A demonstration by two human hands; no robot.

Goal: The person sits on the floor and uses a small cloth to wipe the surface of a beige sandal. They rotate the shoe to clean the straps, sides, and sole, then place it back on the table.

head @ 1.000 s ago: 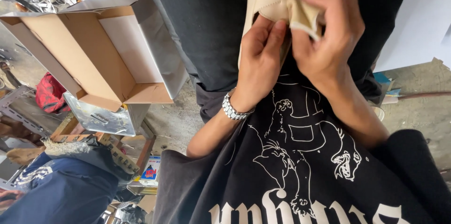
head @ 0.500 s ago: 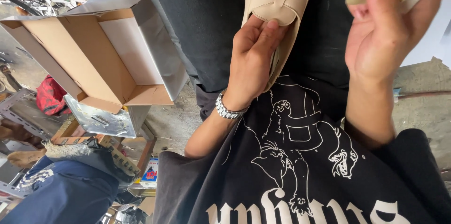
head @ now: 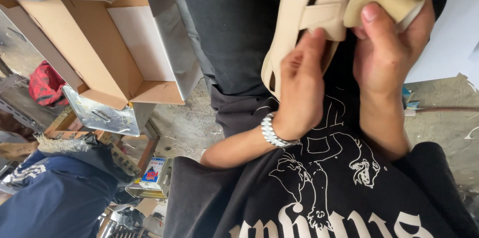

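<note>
Occupying the upper left, an open brown cardboard box [head: 100, 53] with a white inner wall stands beside the person's dark trousers. Next in size, a cream strapped leather sandal [head: 309, 13] is held above the lap, over a black printed shirt [head: 324, 188]. The left hand [head: 299, 88], with a silver bracelet [head: 274, 133] at the wrist, wraps its fingers around the sandal's edge. The right hand [head: 386, 43] pinches a small tan folded cloth pad [head: 384, 3] between thumb and fingers, pressing it against the sandal's straps. Smallest, a rectangular tin can [head: 152, 175] sits on the floor, lower left.
</note>
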